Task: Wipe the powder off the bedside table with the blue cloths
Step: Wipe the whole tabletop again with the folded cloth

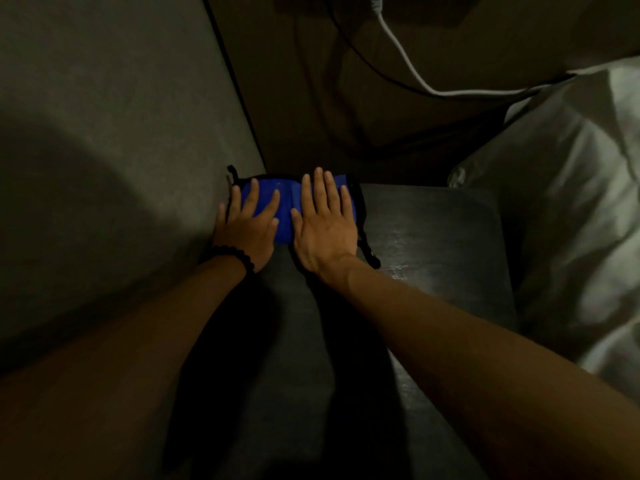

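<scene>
Both hands lie flat, palms down, side by side on the blue cloths (285,211) at the far left corner of the dark counter (433,230), right where it meets the grey wall (121,133). The left hand (247,226) presses the left part of the blue fabric with its fingers spread and straight, its outer edge touching or nearly touching the wall; nothing is pinched, the grip is apart and simply laid on the cloth. The right hand (325,226) sits just beside it, also flat with fingers extended toward the back, its grip likewise apart and resting on the cloth rather than closed around it. A strip of blue shows between the two hands, with a crease running down it, so whether this is one cloth or two touching ones cannot be told. Black edging and a black strap (367,247) trail from under the right hand along the counter. A dark bead bracelet (232,258) circles the left wrist. The bare counter to the right shows a faint pale sheen near the right wrist, too dim to say whether it is powder. A white cable (408,67) hangs down the back wall and runs off toward the pale bedding (571,202) that borders the counter on the right
</scene>
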A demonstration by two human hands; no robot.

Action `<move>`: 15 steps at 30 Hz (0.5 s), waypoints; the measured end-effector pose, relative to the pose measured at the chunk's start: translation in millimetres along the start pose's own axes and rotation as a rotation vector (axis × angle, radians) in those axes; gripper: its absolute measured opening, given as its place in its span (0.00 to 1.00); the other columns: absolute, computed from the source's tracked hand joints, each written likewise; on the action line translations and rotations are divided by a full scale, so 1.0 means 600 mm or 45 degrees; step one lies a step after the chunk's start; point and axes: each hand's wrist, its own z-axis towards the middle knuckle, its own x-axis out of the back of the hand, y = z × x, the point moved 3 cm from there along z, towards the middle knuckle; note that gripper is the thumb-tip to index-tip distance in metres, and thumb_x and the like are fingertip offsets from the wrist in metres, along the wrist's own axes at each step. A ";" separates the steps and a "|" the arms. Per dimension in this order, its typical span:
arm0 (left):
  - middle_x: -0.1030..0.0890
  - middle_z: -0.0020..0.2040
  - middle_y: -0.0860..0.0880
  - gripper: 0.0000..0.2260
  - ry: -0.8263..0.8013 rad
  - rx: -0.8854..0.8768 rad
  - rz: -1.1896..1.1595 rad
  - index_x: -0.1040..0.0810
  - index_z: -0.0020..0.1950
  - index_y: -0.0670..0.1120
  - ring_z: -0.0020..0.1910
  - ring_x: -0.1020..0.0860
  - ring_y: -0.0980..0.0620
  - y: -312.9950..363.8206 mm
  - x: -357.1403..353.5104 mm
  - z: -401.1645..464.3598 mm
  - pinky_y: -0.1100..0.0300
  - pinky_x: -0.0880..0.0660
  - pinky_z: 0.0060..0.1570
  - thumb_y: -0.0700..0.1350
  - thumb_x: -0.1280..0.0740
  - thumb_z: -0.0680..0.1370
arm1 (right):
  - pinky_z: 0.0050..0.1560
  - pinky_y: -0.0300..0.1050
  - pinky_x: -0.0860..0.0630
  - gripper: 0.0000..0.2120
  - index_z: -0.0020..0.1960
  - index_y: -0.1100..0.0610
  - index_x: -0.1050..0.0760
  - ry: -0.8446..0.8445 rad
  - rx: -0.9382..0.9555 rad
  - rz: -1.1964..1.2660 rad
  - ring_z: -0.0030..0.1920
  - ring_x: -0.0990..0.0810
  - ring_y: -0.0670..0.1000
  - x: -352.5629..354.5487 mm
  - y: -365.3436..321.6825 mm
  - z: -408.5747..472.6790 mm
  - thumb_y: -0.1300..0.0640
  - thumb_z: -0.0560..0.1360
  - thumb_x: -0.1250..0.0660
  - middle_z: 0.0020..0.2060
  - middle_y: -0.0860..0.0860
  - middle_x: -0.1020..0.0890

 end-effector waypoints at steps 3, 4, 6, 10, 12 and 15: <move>0.58 0.80 0.47 0.25 0.012 0.038 0.007 0.55 0.79 0.56 0.78 0.56 0.39 0.005 -0.013 0.000 0.41 0.51 0.74 0.52 0.51 0.83 | 0.79 0.56 0.65 0.29 0.82 0.57 0.60 0.005 0.009 0.033 0.81 0.62 0.55 0.000 0.003 0.003 0.45 0.85 0.62 0.82 0.57 0.57; 0.59 0.80 0.47 0.25 0.005 0.048 0.013 0.56 0.79 0.57 0.78 0.57 0.40 0.006 -0.015 0.001 0.41 0.52 0.74 0.52 0.51 0.83 | 0.80 0.56 0.65 0.29 0.82 0.56 0.60 0.006 0.014 0.042 0.81 0.62 0.55 -0.001 0.005 0.001 0.45 0.85 0.62 0.82 0.57 0.57; 0.62 0.80 0.48 0.25 -0.037 0.074 0.007 0.59 0.78 0.58 0.78 0.59 0.41 0.005 -0.020 0.002 0.41 0.53 0.74 0.53 0.53 0.83 | 0.80 0.57 0.63 0.29 0.83 0.55 0.59 0.023 0.014 0.048 0.81 0.62 0.54 -0.002 0.009 -0.003 0.45 0.85 0.61 0.82 0.56 0.56; 0.66 0.79 0.52 0.25 -0.081 0.100 -0.030 0.63 0.77 0.60 0.78 0.63 0.45 -0.004 -0.032 0.006 0.40 0.56 0.74 0.56 0.56 0.82 | 0.79 0.59 0.63 0.29 0.83 0.54 0.58 0.041 -0.015 0.043 0.82 0.61 0.54 -0.002 0.009 -0.005 0.45 0.85 0.61 0.83 0.56 0.55; 0.67 0.79 0.52 0.25 -0.101 0.105 -0.045 0.64 0.76 0.61 0.77 0.64 0.45 -0.008 -0.037 0.010 0.39 0.56 0.74 0.57 0.57 0.82 | 0.79 0.59 0.63 0.29 0.83 0.54 0.59 0.032 -0.022 0.032 0.82 0.62 0.54 -0.002 0.012 -0.007 0.45 0.85 0.61 0.83 0.56 0.55; 0.67 0.78 0.53 0.25 -0.094 0.104 -0.053 0.65 0.76 0.61 0.77 0.65 0.45 -0.011 -0.040 0.012 0.38 0.56 0.74 0.57 0.57 0.82 | 0.79 0.59 0.63 0.28 0.83 0.53 0.58 0.018 -0.041 0.028 0.82 0.62 0.54 0.004 0.028 -0.010 0.45 0.85 0.61 0.83 0.55 0.55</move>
